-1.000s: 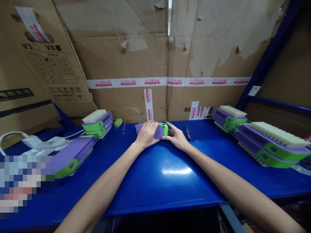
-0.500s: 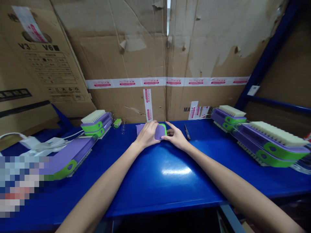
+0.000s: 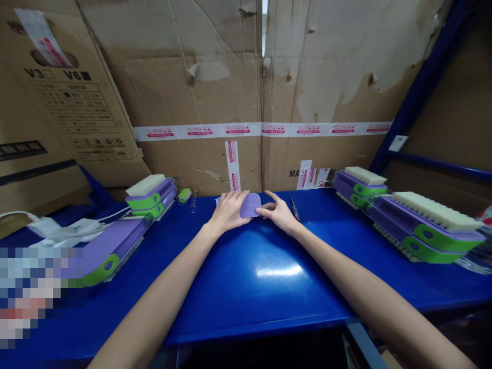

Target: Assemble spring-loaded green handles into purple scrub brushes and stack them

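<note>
A flat purple casing with rounded corners (image 3: 250, 205) is held low over the middle of the blue table. My left hand (image 3: 229, 209) is closed over its left side, fingers across the top, hiding much of it. At the right edge, my right hand (image 3: 277, 212) pinches with the thumb on the purple face; its index finger stretches away and the other fingers curl behind. A thin dark screwdriver (image 3: 294, 209) lies just right of that hand. To the left are a coil spring (image 3: 194, 201) and a small green-and-silver part (image 3: 184, 195).
Purple-and-green devices with pale bristle pads stand at the left (image 3: 145, 195) and right (image 3: 426, 225). White adapters with cables (image 3: 57, 230) lie at far left. Cardboard (image 3: 200, 92) walls the back. The blue table's front edge (image 3: 261, 328) runs below my forearms.
The casing has turned so its purple face shows and the green rim is out of sight. My right index finger has lifted off slightly. The view has shifted a little.
</note>
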### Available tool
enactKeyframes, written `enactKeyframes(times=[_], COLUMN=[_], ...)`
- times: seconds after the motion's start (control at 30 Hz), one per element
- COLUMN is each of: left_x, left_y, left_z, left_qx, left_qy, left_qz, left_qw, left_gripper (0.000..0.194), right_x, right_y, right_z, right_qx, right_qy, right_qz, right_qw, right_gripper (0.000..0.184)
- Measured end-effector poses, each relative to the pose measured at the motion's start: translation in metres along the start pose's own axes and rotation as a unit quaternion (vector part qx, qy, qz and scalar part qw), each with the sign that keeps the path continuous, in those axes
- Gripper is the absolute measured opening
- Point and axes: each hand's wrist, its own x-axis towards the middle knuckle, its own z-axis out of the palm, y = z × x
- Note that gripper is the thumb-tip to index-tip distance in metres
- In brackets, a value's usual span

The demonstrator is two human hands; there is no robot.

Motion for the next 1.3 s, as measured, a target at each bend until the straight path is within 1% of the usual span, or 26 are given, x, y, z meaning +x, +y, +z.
enactKeyframes(times=[0.13, 0.23, 0.3, 0.37, 0.43, 0.53, 0.6, 0.63, 0.7, 0.73, 0.8, 0.87, 0.93, 1.0, 1.07, 1.2, 1.3], left_x=[-0.003, -0.007, -0.009, -0.011, -0.012, -0.012, -0.011, -0.01, -0.009, -0.009, -0.009, -0.009, -0.009, -0.01, -0.01, -0.011, -0.012], left_y=[-0.003, -0.01, -0.018, -0.024, -0.028, -0.027, -0.025, -0.023, -0.02, -0.018, -0.015, -0.012, -0.01, -0.009, -0.009, -0.015, -0.024], left_z=[0.003, 0.006, 0.007, 0.009, 0.011, 0.014, 0.015, 0.014, 0.013, 0.012, 0.012, 0.012, 0.014, 0.016, 0.018, 0.015, 0.01], left_qx=[0.013, 0.037, 0.044, 0.036, 0.022, 0.019, 0.037, 0.049, 0.075, 0.084, 0.093, 0.093, 0.093, 0.091, 0.088, 0.068, 0.057], left_qy=[0.015, 0.029, 0.024, 0.005, -0.013, -0.008, 0.005, 0.012, 0.026, 0.033, 0.043, 0.046, 0.043, 0.039, 0.033, 0.013, 0.001], left_qz=[-0.003, -0.02, -0.036, -0.039, -0.028, -0.013, -0.01, -0.01, -0.012, -0.015, -0.024, -0.037, -0.047, -0.051, -0.052, -0.064, -0.107], left_qw=[1.0, 0.999, 0.998, 0.999, 0.999, 1.0, 0.999, 0.999, 0.997, 0.996, 0.994, 0.994, 0.994, 0.994, 0.994, 0.996, 0.993], left_gripper=[0.075, 0.078, 0.072, 0.061, 0.054, 0.049, 0.048, 0.047, 0.047, 0.046, 0.044, 0.042, 0.042, 0.044, 0.047, 0.051, 0.053], right_x=[0.0, 0.0, 0.001, 0.004, 0.007, 0.011, 0.013, 0.013, 0.012, 0.011, 0.007, 0.004, 0.001, 0.0, -0.001, -0.001, -0.002], right_y=[0.0, -0.002, -0.004, -0.004, -0.003, 0.003, 0.007, 0.009, 0.011, 0.011, 0.011, 0.009, 0.007, 0.007, 0.006, 0.006, 0.006], right_z=[0.0, -0.002, -0.006, -0.011, -0.017, -0.024, -0.028, -0.029, -0.028, -0.028, -0.024, -0.02, -0.017, -0.014, -0.014, -0.015, -0.016], right_qx=[0.01, 0.014, 0.021, 0.036, 0.049, 0.044, 0.004, -0.034, -0.139, -0.197, -0.306, -0.386, -0.431, -0.457, -0.476, -0.501, -0.507], right_qy=[0.013, 0.053, 0.095, 0.134, 0.161, 0.192, 0.201, 0.204, 0.215, 0.222, 0.218, 0.179, 0.135, 0.096, 0.072, 0.066, 0.065], right_qz=[0.015, 0.043, 0.07, 0.092, 0.1, 0.098, 0.088, 0.074, 0.025, -0.012, -0.102, -0.184, -0.227, -0.242, -0.242, -0.229, -0.23], right_qw=[1.0, 0.998, 0.993, 0.986, 0.981, 0.975, 0.976, 0.976, 0.966, 0.955, 0.921, 0.886, 0.863, 0.85, 0.842, 0.832, 0.828], right_gripper=[0.089, 0.078, 0.068, 0.062, 0.059, 0.056, 0.056, 0.057, 0.055, 0.053, 0.049, 0.046, 0.044, 0.044, 0.044, 0.044, 0.044])
